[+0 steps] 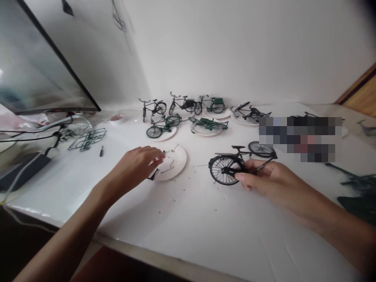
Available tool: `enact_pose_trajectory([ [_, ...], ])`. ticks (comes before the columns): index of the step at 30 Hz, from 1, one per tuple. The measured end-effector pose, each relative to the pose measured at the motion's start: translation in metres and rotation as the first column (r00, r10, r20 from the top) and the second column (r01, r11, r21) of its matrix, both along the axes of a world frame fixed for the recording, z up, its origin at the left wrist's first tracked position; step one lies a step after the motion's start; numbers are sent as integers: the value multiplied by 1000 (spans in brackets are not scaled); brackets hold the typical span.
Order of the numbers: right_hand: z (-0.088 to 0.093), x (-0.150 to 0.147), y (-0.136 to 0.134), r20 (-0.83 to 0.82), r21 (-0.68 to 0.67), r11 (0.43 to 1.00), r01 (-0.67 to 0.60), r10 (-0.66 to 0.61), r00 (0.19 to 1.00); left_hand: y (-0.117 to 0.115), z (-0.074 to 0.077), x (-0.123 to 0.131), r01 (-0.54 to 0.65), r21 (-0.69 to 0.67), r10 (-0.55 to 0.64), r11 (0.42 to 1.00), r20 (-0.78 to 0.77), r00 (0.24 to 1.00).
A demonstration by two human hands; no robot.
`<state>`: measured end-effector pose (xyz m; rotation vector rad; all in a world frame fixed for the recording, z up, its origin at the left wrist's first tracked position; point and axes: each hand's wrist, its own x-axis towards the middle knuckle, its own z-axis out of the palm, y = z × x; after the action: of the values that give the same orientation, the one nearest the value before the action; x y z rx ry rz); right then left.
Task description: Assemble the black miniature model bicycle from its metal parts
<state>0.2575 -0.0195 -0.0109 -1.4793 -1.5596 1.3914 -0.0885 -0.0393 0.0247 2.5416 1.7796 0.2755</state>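
My right hand [264,176] is closed round the frame of a black model bicycle [232,166], held upright just above the table. The bicycle has its rear wheel, saddle and rack, and no front wheel is in its fork. Behind it lies a loose spoked wheel [260,149]. My left hand [143,162] hovers over a white paper plate [179,164], its fingers bent and pinched together. Whatever sits between those fingertips is too small to make out. Thin metal parts [167,169] and a small black piece [152,174] rest on the plate.
Finished-looking model bicycles [154,107] stand along the wall, and green ones [208,124] lie on plates. Green part frames [88,139] and a small screwdriver [101,151] lie at left, near a monitor [38,58]. Tiny screws [174,200] dot the table's front. Pixelation hides an area at right.
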Motion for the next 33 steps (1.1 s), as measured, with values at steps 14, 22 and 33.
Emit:
enact_pose_trajectory([
  [14, -1, -6, 2, -103, 29, 998, 54, -51, 993, -9, 8, -3, -73, 60, 80, 996, -131, 988],
  [22, -3, -8, 1, -125, 37, 999, 30, -25, 992, -10, -10, 34, 17, 70, -6, 997, -145, 989],
  [33, 2, -11, -2, -78, 92, 996, -20, 27, 997, -2, 19, 71, 25, 104, -55, 994, 290, 956],
])
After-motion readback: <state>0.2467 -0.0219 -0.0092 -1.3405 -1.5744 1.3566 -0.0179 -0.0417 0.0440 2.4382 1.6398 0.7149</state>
